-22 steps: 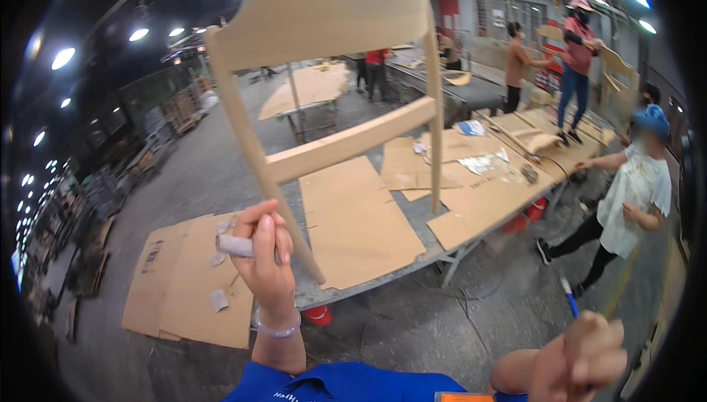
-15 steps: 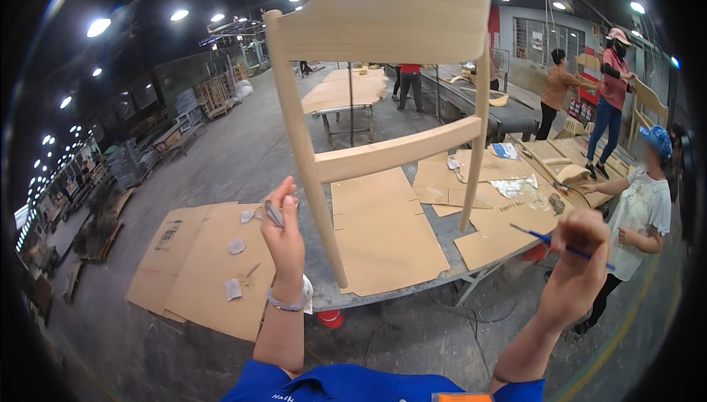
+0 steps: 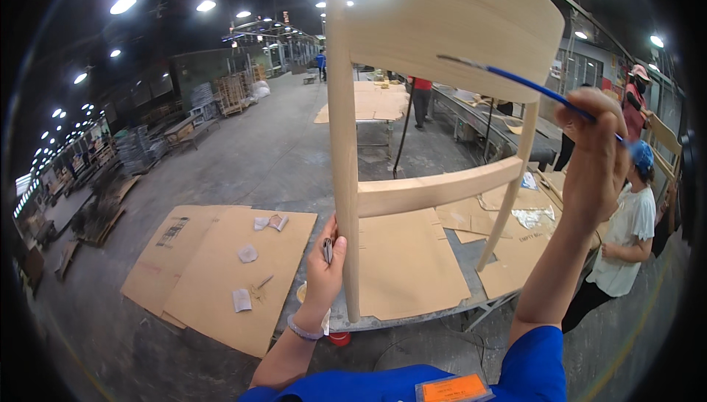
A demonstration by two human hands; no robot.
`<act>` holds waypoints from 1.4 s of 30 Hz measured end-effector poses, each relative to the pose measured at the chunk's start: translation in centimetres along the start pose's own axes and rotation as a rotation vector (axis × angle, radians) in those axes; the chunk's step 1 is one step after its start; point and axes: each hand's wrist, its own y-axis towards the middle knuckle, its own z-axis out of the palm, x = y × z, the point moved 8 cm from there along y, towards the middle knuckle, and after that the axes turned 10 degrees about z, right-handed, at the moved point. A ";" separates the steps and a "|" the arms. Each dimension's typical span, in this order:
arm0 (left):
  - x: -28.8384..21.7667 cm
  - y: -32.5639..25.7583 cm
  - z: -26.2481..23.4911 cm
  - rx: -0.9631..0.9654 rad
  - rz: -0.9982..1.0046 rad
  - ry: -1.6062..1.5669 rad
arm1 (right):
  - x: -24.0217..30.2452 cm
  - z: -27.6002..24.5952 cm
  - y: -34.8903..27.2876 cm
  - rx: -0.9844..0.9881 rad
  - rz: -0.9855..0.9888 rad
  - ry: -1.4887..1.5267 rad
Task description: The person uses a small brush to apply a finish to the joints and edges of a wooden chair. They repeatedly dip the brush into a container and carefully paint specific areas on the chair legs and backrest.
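A pale wooden chair frame (image 3: 420, 194) stands upright before me, with a broad curved backrest (image 3: 471, 34) on top and a crossbar lower down. My left hand (image 3: 324, 269) is at its left post (image 3: 342, 144), fingers against the wood just below the crossbar. A small grey metal piece (image 3: 328, 250) sits in that hand by the thumb; its exact kind is unclear. Raised on the right, my right hand (image 3: 600, 152) pinches a thin blue-handled brush (image 3: 537, 87). The brush's grey tip points left, in front of the backrest; whether it touches the wood I cannot tell.
Cardboard sheets (image 3: 412, 269) cover the worktable under the chair. More cardboard (image 3: 213, 277) lies to the left, bearing crumpled white pieces (image 3: 241, 300). A person in a white shirt (image 3: 622, 233) stands close on the right. A conveyor (image 3: 471, 118) runs behind.
My left hand has come against the chair's left post. My right hand has risen with the brush, bringing its tip up before the backrest. The view has turned, so the chair appears farther right.
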 end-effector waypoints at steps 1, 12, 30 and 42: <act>0.2 -0.2 -0.2 0.001 -0.006 -0.002 | -0.4 1.3 0.9 0.021 -0.047 -0.050; 0.3 -2.0 -0.6 0.038 -0.073 -0.078 | -4.7 9.1 7.0 0.138 -0.361 0.026; -0.3 -2.1 1.3 0.145 -0.133 -0.134 | -5.2 10.6 6.6 0.118 -0.571 -0.263; 0.1 -2.4 1.0 0.072 -0.097 -0.039 | -6.9 10.6 7.2 0.081 -0.565 -0.180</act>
